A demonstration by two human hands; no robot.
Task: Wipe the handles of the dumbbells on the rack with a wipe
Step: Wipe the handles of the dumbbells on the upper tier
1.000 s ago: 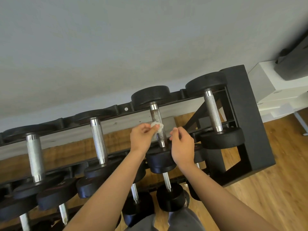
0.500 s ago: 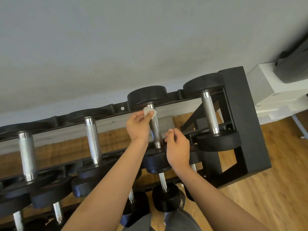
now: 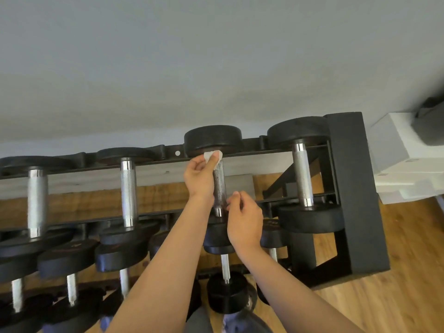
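- Wipe (image 3: 212,156) meets steel on a gym rack (image 3: 355,188): the left hand (image 3: 199,175) pinches the small white folded sheet between thumb and fingers and presses it to the far end of a dumbbell handle (image 3: 219,186), just under the far black head (image 3: 212,140).
- The right hand (image 3: 245,222) sits at the handle's near end with its fingers curled and the fingertips at the metal. Whether it grips the bar or only steadies it cannot be told from this view.
- The dumbbell lies 3rd from the left among 4 on the top row, with smaller dumbbells on the rows below.
- The step in hand looks to be the wiping of this 1 handle, with the wipe at the far limit of its travel. To do it well, the wipe should fold round the bar rather than dab its upper side, then be drawn the full length to the near collar. The bar or the wrist should then turn so the underside is reached too.
- Firm pressure seems wise, since the crosshatched grip would likely trap grime.
- The handles are bright metal cylinders, knurled along the middle and smooth and polished at each collar.
- The heads are round, thick and matt black, and the rack is black metal with thin rails. The wipe looks thin and soft.
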